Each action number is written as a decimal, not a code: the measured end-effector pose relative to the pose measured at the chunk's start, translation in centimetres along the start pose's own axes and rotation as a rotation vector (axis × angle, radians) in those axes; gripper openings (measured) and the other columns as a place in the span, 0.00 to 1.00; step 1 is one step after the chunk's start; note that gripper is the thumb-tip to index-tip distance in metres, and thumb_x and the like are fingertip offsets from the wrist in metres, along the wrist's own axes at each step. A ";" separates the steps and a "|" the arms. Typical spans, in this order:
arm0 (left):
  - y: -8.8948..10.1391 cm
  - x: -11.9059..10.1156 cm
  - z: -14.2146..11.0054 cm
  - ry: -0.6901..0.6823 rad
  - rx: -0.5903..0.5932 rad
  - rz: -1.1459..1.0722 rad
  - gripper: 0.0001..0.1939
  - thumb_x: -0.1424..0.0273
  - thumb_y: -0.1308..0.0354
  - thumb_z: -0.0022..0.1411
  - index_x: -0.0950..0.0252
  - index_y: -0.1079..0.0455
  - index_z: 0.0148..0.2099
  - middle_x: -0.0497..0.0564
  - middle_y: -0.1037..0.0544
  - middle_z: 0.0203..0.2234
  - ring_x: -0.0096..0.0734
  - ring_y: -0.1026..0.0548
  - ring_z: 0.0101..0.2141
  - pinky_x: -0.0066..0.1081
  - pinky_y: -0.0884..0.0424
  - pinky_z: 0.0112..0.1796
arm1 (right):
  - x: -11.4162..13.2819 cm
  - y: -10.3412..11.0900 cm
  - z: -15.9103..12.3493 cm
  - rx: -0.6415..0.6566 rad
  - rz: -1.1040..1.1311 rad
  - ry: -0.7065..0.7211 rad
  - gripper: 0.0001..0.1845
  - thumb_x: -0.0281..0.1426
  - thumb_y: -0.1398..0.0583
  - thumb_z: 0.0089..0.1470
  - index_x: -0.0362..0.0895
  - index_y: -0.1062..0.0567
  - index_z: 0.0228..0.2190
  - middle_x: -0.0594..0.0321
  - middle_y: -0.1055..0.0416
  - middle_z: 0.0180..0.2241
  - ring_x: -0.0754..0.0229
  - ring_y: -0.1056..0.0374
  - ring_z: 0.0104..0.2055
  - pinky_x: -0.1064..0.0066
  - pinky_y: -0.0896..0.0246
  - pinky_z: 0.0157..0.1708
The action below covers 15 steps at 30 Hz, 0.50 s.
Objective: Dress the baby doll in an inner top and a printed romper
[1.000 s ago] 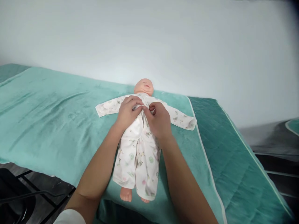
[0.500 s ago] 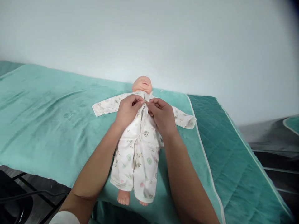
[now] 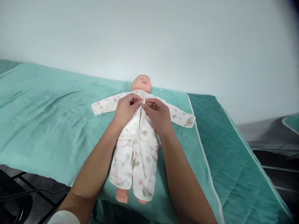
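A baby doll [image 3: 141,82] lies on its back, head toward the wall and feet toward me. It wears a white printed baby shirt [image 3: 146,131] and matching trousers [image 3: 144,161]. Over the upper chest, my left hand [image 3: 127,109] pinches one front edge of the shirt between thumb and fingers. Right beside it, my right hand [image 3: 159,114] pinches the other front edge, the fingertips of both hands almost meeting. Below them the shirt front hangs parted in a narrow gap. Both sleeves stretch out sideways, the doll's hands hidden inside. Any fastener between my fingertips is too small to make out.
The doll lies on a light green blanket [image 3: 58,124] with a white edge, spread over a darker quilted green cover [image 3: 235,161]. A pale wall [image 3: 149,37] rises behind. Black metal bars [image 3: 30,186] and a dark cable show at the lower left.
My right hand has moved slightly left, bringing the shirt's two front edges closer together at the chest. My left hand keeps its pinch in nearly the same place.
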State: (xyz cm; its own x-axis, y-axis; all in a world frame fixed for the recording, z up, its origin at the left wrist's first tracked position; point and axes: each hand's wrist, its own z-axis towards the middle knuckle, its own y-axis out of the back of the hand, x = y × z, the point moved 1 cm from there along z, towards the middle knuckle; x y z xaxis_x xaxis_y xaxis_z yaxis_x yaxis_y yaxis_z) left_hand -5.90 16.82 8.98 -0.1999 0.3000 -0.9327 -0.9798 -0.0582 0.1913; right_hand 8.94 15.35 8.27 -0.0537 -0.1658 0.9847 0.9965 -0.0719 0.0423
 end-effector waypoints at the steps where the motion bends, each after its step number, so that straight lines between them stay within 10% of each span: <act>1: 0.0 0.1 0.0 0.006 -0.002 -0.004 0.03 0.70 0.38 0.60 0.62 0.23 0.36 0.47 0.19 0.31 0.29 0.24 0.34 0.30 0.29 0.39 | 0.1 0.0 0.0 0.013 -0.016 0.002 0.13 0.36 0.32 0.48 0.46 0.23 0.37 0.67 0.26 0.31 0.64 0.33 0.32 0.70 0.37 0.33; 15: 0.0 -0.1 -0.2 0.031 -0.002 0.004 0.05 0.70 0.37 0.60 0.61 0.26 0.40 0.47 0.22 0.31 0.28 0.24 0.33 0.29 0.29 0.37 | 0.5 -0.3 -0.2 0.088 -0.262 0.049 0.15 0.33 0.36 0.51 0.49 0.28 0.42 0.71 0.27 0.29 0.63 0.32 0.31 0.69 0.37 0.35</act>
State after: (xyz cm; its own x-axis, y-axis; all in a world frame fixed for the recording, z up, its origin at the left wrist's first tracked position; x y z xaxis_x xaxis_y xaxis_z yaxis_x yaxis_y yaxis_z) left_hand -5.84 16.62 9.01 -0.2035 0.2698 -0.9412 -0.9791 -0.0608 0.1943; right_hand 8.64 15.06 8.74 -0.3113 -0.2007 0.9289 0.9498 -0.0337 0.3110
